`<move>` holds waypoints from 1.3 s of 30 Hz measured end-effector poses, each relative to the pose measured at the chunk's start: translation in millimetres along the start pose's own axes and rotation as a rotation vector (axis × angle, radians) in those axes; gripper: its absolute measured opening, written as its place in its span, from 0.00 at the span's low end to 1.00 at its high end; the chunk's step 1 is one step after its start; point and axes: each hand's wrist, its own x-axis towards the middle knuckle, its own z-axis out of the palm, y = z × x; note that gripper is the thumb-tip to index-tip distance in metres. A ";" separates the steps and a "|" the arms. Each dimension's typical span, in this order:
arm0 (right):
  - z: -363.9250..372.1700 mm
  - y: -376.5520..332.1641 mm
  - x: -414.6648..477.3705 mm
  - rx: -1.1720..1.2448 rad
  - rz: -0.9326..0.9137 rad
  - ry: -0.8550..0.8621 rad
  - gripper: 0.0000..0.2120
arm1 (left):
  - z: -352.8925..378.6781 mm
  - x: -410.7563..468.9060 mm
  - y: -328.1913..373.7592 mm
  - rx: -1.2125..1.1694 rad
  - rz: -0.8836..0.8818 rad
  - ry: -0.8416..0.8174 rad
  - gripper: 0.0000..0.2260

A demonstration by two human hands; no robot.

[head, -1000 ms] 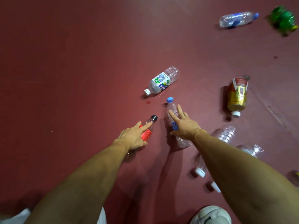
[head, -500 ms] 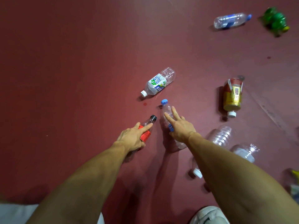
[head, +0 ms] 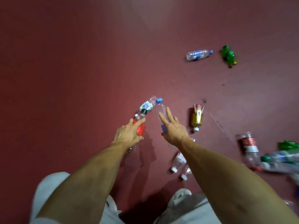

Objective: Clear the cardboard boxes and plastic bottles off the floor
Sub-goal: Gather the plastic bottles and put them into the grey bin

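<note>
- Dim, soft light is coming from above and the right: the gold-labelled bottle point(head: 196, 117) is throwing its shadow to its left.
- The red floor point(head: 80, 78) is showing a pale sheen near the top middle and is darkening toward the left side and the corners.
- Faint, soft-edged shadows are lying on the floor beneath the left hand point(head: 127, 135) and the right hand point(head: 174, 131).
- Motion blur is smearing the pile of bottles point(head: 278, 157) at the right edge.
- The red-labelled bottle point(head: 140, 129) and the blue-capped bottle point(head: 161, 110) are looking fairly sharp, with small glints on the plastic.
- The wide lens is stretching both forearms point(head: 218, 172) and the white shoe point(head: 179, 198) near the bottom edge.
</note>
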 end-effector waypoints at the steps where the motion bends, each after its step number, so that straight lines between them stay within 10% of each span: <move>1: -29.0 -6.7 -19.0 0.002 0.008 0.005 0.44 | -30.2 -17.7 10.9 0.005 0.016 0.004 0.38; 18: -340.6 -76.3 -329.2 0.184 0.414 0.291 0.40 | -389.0 -240.0 174.9 0.070 0.491 0.123 0.36; 39: -204.2 -71.1 -765.2 0.559 1.219 0.691 0.46 | -254.1 -545.3 399.3 0.427 1.424 -0.002 0.36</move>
